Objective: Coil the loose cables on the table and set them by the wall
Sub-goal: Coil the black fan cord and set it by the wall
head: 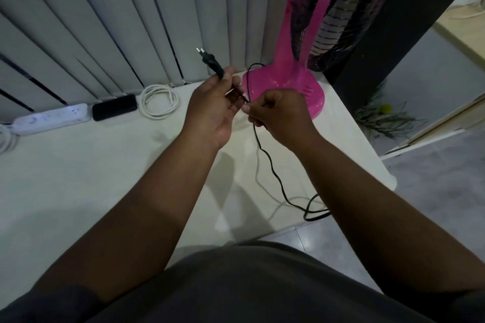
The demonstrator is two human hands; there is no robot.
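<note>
Above the white table (78, 186), my left hand (212, 107) grips a thin black cable (270, 162) just behind its two-pin plug (208, 60), which points up and to the left. My right hand (280, 113) pinches the same cable a little further along, close to the left hand. A small loop of it rises behind my hands, in front of the fan's base. Below my right hand the cable hangs down and snakes across the table to a loop near the right front edge. A coiled white cable (158, 101) lies by the wall.
A pink fan (296, 78) stands at the back right of the table. By the wall's grey vertical slats (91, 21) lie a white power strip (51, 118) and a black box (114, 110). Another white cable (5, 139) shows at the left edge. Floor lies to the right.
</note>
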